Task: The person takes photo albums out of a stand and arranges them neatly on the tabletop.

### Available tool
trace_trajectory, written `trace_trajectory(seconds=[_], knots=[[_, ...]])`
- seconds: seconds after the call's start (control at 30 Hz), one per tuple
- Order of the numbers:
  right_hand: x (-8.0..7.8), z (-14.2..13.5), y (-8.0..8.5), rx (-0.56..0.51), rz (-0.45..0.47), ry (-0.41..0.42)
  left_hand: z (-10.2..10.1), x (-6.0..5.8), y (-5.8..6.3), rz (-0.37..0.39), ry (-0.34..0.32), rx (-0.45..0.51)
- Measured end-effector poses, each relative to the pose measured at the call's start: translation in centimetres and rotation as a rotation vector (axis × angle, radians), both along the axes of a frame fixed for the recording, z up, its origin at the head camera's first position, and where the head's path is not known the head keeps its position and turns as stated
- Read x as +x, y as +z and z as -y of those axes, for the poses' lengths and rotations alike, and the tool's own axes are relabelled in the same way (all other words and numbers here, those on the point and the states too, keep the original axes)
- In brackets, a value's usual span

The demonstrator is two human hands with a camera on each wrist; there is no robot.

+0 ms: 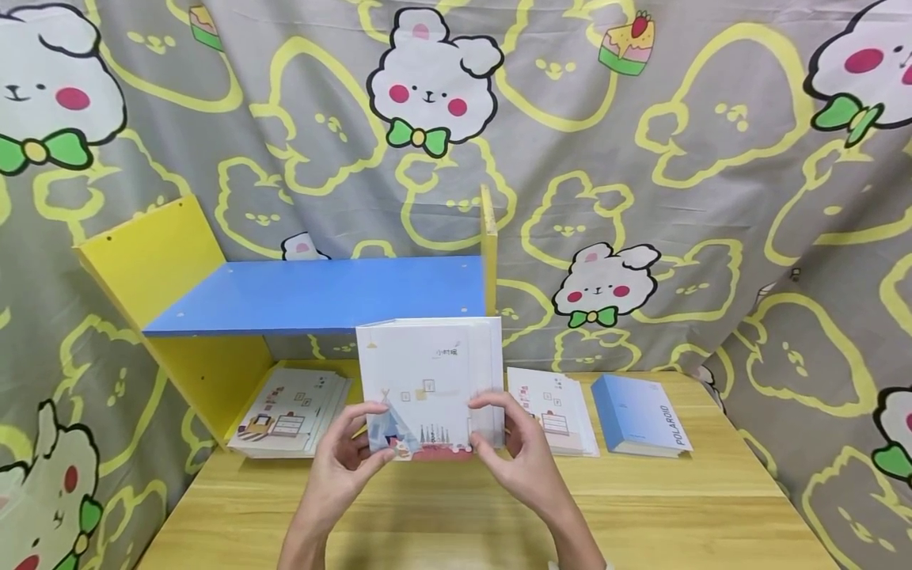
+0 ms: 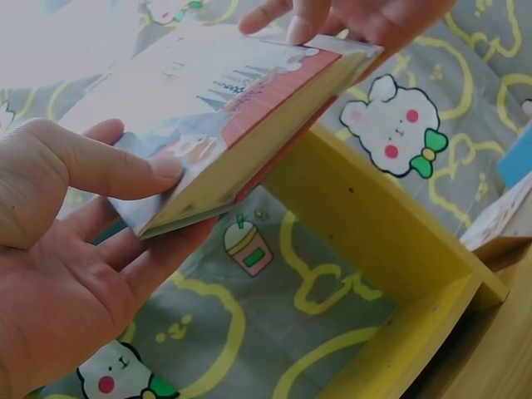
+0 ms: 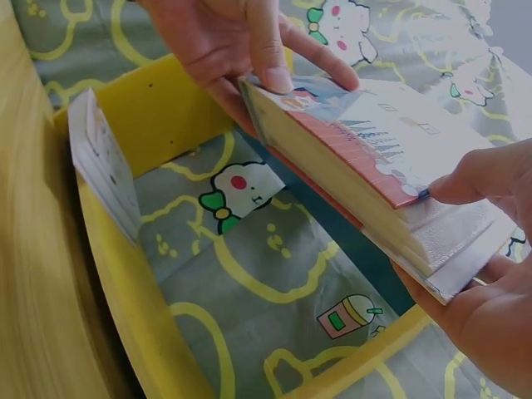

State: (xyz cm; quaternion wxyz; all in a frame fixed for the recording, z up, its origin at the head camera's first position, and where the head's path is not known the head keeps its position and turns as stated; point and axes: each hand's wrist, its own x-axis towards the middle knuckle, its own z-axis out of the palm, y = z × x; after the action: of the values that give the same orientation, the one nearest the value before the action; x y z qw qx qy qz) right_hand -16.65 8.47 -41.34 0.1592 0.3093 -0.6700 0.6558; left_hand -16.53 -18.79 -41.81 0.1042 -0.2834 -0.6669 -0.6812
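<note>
I have the tent-picture book (image 1: 420,380) raised off the worktop (image 1: 442,526), in front of the shelf's (image 1: 321,289) lower right part, with the left hand (image 1: 349,451) and right hand (image 1: 514,447) each pinching one side of it; I read this as the handling step, the book not yet set down. Beneath the shelf's blue board, at its lower left, lies a white book (image 1: 292,412), while right of the shelf lie a second white one (image 1: 552,408) and, beyond, a blue book (image 1: 637,416). Next, I'd judge, calls for even two-sided support and care around the shelf's right upright.
</note>
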Motion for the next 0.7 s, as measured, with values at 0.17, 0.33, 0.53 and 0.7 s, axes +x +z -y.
trace_trajectory(seconds=[0.17,0.33,0.53,0.7], knots=[[0.2,-0.6,-0.1,0.003,0.039,-0.010,-0.5,0.0,0.0,-0.001,-0.021,-0.016],[0.4,-1.0,-0.1,0.012,0.045,-0.005,-0.9,0.1,-0.1,0.003,-0.019,-0.016],[0.6,-1.3,0.0,0.011,0.033,-0.031,-1.4,0.2,-0.1,0.007,-0.024,-0.001],[0.8,-1.7,0.2,0.016,0.019,-0.063,-1.9,0.2,-0.1,0.029,-0.035,0.004]])
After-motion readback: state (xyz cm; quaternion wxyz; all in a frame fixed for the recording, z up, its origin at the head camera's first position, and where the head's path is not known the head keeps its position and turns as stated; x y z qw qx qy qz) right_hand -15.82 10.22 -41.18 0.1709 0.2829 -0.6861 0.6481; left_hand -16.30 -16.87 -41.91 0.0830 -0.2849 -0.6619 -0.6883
